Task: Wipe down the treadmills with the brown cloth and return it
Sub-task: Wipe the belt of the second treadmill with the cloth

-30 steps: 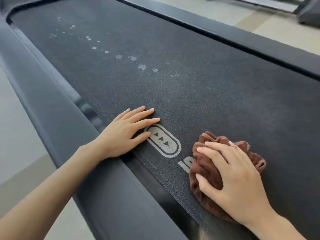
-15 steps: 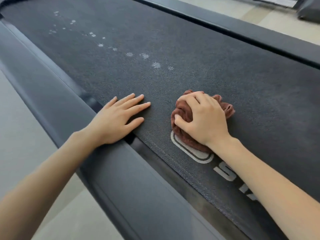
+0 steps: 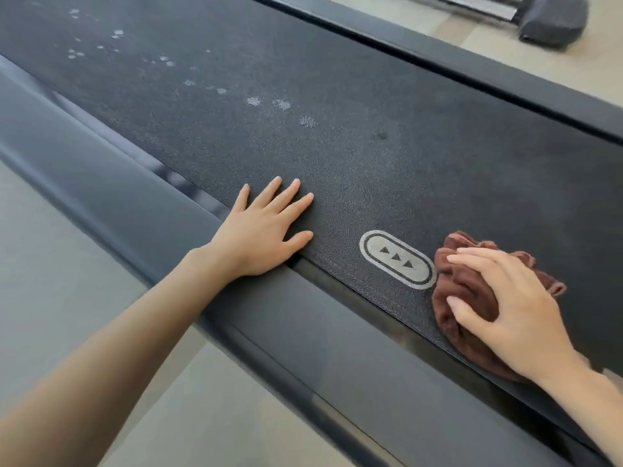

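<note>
A dark treadmill belt runs diagonally across the view. My right hand presses a bunched brown cloth onto the belt near its near edge, just right of a grey oval arrow mark. My left hand lies flat with fingers spread, palm on the belt's near edge and the side rail. Pale dried spots trail along the belt toward the far left.
The treadmill's far side rail borders the belt at the top right. Beyond it, on the pale floor, the dark foot of another machine shows at the top right corner.
My right hand has dragged the cloth back to the right, off the oval arrow mark, which now shows again. My left hand stays planted on the belt's edge.
</note>
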The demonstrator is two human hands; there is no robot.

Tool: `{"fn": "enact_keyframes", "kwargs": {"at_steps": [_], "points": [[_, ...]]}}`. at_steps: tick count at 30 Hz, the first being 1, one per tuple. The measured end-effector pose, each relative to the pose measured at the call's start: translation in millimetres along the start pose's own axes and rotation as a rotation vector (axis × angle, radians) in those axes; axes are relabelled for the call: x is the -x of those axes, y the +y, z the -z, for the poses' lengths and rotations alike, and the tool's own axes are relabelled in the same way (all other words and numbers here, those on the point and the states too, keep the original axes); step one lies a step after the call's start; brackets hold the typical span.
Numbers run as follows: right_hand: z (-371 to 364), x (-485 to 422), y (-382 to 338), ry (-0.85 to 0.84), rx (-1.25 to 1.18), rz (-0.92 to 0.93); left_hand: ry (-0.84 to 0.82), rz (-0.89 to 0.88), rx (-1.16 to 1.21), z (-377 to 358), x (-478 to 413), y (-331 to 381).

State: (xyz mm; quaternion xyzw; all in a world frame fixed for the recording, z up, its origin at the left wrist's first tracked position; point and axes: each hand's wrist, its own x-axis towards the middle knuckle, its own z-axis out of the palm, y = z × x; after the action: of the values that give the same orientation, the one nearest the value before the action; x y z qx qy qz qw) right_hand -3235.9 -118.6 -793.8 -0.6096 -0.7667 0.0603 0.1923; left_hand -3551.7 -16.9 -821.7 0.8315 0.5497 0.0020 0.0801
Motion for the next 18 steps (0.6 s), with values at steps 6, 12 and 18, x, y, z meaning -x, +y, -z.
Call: {"fn": "enact_keyframes", "kwargs": {"at_steps": [6,12,18], "points": [[-14.8,-11.3,-26.2,0.138,0.090,-0.133,0.006,-0.017,-0.013,-0.6,-2.8,0.3],[-35.5,-8.9,-43.5,0.249,0.166,-0.279,-0.020,-0.036,-0.009,-2.4,-3.4,2.8],[-37.9,-21.1,-38.5,0.257,0.175,-0.269,-0.006,-0.027,-0.025,0.2,-6.3,3.9]]}}
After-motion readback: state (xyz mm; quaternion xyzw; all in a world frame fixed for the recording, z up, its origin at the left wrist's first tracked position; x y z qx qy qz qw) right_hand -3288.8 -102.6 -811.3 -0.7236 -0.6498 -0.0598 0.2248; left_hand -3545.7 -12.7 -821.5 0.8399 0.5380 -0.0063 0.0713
